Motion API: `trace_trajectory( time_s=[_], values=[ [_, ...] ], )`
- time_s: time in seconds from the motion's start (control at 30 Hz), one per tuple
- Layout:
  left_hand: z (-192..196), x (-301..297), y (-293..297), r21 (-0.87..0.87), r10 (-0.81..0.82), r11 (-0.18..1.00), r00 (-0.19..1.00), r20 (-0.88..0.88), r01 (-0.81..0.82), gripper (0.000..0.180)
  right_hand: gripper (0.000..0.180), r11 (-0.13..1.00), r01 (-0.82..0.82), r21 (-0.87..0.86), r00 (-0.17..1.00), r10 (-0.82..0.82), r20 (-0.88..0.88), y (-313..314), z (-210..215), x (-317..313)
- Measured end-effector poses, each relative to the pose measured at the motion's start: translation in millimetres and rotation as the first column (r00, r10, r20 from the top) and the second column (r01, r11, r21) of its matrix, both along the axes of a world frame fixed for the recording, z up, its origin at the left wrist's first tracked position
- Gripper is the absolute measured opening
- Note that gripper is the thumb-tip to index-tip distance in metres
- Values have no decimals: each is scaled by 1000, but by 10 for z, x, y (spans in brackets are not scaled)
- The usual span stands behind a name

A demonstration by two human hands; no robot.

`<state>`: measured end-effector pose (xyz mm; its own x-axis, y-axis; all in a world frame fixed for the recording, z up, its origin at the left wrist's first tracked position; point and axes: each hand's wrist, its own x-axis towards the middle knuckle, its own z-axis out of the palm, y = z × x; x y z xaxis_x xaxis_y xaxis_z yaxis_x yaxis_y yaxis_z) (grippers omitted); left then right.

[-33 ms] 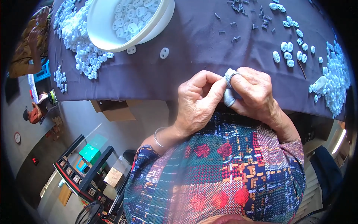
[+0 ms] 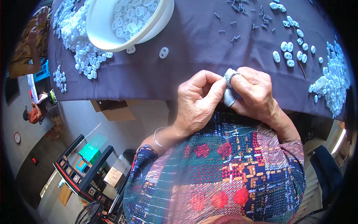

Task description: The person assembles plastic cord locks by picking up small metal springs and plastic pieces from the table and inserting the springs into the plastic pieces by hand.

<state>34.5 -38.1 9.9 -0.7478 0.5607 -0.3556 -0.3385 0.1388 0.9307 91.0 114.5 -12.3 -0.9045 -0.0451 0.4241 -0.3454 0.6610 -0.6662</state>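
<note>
1. Left hand [image 2: 197, 100] and right hand [image 2: 253, 93] held together just off the near edge of the table [image 2: 194, 56], above the lap.
2. Right hand fingers [image 2: 231, 76] wrapped in grey tape or cloth sleeves; one wrap on an upper finger, another lower, by the palm.
3. Left hand thumb and forefinger pinched shut against the right's wrapped finger; can't tell if on the wrap itself or on a small part hidden between.
4. Right hand curled closed, fingers tucked toward the left; held item not visible.
5. Pinch point between the two hands, left hand approaching it from the left, right hand behind it.
6. White bowl [image 2: 112, 33], smooth, round, tilted, full of white plastic pieces [image 2: 130, 18], far left on table.
7. Loose two-hole oval white piece [image 2: 163, 52] nearest the hands, straight ahead of the left hand.
8. More white pieces in heaps [image 2: 335, 74] at right; small dark grey screws [image 2: 238, 22] scattered at far centre.
9. Dark purple cloth table cover, matte, slightly wrinkled.
10. Thin metal bangle [image 2: 158, 136] on left wrist.
</note>
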Motion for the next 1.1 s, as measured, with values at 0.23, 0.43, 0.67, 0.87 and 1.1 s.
trace_trajectory(
  time_s=[0.23,0.43,0.67,0.87,1.1],
  values=[
    [-11,3,26,3,6,1000,1000,13,-6,8,24,999,23,-29,1000,-24,-4,8,-29,-13],
    [-15,21,22,14,15,1000,1000,12,-15,9,25,1000,21,-6,999,-22,-40,-2,-36,3],
    [-23,23,49,9,33,999,998,-50,-33,9,26,1000,28,4,1000,-28,-14,17,-21,-17],
    [-51,44,26,27,22,999,997,-69,-20,10,24,999,17,40,999,-16,-37,7,-26,8],
    [-73,40,33,20,24,1000,995,-96,-23,11,27,998,42,36,998,-40,-57,2,-53,-1]
  ],
)
